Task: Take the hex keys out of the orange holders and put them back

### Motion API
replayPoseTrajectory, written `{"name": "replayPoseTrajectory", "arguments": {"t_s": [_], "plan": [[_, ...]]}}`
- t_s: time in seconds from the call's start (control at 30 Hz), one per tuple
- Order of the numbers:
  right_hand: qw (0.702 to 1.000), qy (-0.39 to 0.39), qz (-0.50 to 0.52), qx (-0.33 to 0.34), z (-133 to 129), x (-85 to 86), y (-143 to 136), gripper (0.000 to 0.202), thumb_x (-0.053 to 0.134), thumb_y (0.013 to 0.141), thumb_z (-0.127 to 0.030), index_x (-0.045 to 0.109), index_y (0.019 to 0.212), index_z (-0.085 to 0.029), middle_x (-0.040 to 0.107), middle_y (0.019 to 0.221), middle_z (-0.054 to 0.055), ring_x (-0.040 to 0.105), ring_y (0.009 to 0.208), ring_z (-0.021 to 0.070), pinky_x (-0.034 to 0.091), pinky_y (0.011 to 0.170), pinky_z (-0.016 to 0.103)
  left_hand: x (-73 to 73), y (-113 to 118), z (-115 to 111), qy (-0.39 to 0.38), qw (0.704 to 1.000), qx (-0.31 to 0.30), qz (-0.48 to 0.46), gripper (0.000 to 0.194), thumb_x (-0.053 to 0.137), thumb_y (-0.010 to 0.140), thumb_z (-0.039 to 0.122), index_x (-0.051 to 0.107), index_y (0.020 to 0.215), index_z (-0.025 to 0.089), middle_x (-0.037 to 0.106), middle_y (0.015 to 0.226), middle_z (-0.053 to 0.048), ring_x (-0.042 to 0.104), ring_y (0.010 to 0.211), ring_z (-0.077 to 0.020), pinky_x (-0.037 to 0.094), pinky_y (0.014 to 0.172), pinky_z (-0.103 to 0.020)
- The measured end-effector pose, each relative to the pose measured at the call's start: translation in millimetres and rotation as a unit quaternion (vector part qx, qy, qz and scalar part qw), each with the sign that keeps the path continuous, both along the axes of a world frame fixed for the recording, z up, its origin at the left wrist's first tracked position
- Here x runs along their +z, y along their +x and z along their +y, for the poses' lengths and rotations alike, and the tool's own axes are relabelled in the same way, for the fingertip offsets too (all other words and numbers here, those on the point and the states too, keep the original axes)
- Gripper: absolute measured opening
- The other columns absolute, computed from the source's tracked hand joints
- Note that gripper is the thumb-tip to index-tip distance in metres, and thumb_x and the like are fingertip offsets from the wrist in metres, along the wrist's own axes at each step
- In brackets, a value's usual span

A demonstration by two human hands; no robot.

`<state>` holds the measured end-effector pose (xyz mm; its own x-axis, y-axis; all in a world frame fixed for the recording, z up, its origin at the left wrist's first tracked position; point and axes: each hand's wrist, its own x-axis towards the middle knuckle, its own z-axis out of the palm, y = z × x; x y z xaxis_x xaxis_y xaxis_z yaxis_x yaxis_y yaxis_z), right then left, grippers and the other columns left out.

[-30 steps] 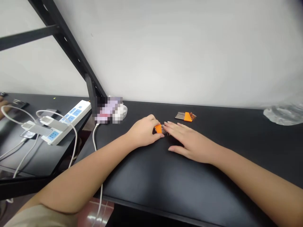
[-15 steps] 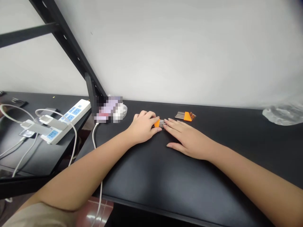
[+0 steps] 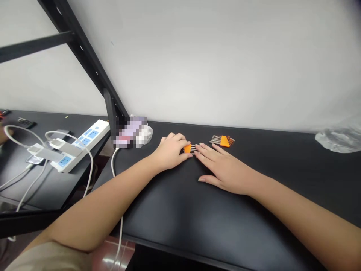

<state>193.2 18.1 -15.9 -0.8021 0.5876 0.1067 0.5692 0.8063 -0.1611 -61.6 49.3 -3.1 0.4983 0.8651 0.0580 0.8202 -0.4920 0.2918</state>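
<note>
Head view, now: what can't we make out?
Head view:
Rods in near orange holder: right ends hidden behind right hand.
Holder's edges: partly covered by left hand.
Purple item: blurred by pixelation.
Clear plastic: cut off by right picture edge.

No Readable Text Showing

No words, brands or numbers are coming through legibly. Any markings on the white power strip (image 3: 89, 137) are appearing too small to read, and pixelation is obscuring the lilac-and-red item (image 3: 129, 131) on the tabletop (image 3: 175, 210).
</note>
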Motion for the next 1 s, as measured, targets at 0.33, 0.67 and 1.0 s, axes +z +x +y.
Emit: {"name": "replayPoseTrajectory", "arguments": {"t_s": [0.33, 0.67, 1.0], "plan": [[0.997, -0.056, 0.052, -0.031, 4.5, 0.1, 6.9, 0.063, 0.046, 0.105, -0.048, 0.04, 0.159, -0.018, 0.043, 0.162, 0.012, 0.038, 0.151, 0.0304, 0.035, 0.124, 0.053, -4.1, -3.0, 3.2, -0.012, 1.0, -0.005, -0.028, 0.041, 0.062, 0.095, 0.049, 0.065, 0.13, 0.028, 0.061, 0.129, -0.007, 0.054, 0.117, -0.0269, 0.042, 0.1, -0.045], [0.989, -0.026, 0.144, -0.029, 12.9, -10.7, 10.4, 0.046, 0.058, 0.097, -0.028, 0.059, 0.143, -0.024, 0.061, 0.144, 0.011, 0.056, 0.135, 0.0308, 0.048, 0.114, 0.053, 1.9, -4.8, -4.1, 0.029, 0.994, -0.107, -0.01, 0.046, 0.066, 0.093, 0.053, 0.067, 0.13, 0.027, 0.063, 0.125, -0.008, 0.057, 0.114, -0.0266, 0.043, 0.098, -0.042], [0.981, 0.039, 0.186, -0.033, 13.4, -9.6, -5.1, 0.021, 0.055, 0.102, -0.028, 0.07, 0.116, -0.021, 0.075, 0.111, 0.009, 0.069, 0.102, 0.0258, 0.057, 0.092, 0.043, -2.8, 4.2, -2.2, 0.074, 0.985, -0.151, -0.049, 0.026, 0.055, 0.102, 0.038, 0.075, 0.101, 0.02, 0.072, 0.101, -0.006, 0.066, 0.096, -0.0203, 0.049, 0.086, -0.033]]}}
